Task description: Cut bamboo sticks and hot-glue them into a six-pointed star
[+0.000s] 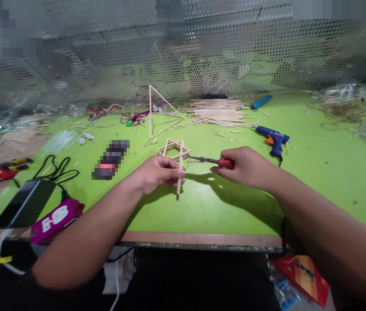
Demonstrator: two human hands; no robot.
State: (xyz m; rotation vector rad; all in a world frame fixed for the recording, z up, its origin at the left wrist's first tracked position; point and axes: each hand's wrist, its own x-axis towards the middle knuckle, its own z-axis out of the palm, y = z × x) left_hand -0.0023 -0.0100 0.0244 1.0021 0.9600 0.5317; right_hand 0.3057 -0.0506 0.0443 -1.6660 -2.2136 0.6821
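My left hand (162,175) pinches thin wooden sticks (179,181) held nearly upright in front of my body. Just behind its fingers is a small six-pointed star frame (167,149) made of similar sticks; whether it is joined to the held sticks I cannot tell. In my right hand (246,167) is a pair of red-handled pliers (204,160), its fingers closed round the handles. The metal jaws point left and reach the upright sticks beside the star. Their exact contact is too small to make out.
Behind stand a larger triangular stick frame (150,112) and a pile of loose sticks (217,111). A blue glue gun (275,138) lies right, near a blue cutter (262,102). Leftward are a phone (112,160), a magenta power block (56,219), cables and more pliers (6,168).
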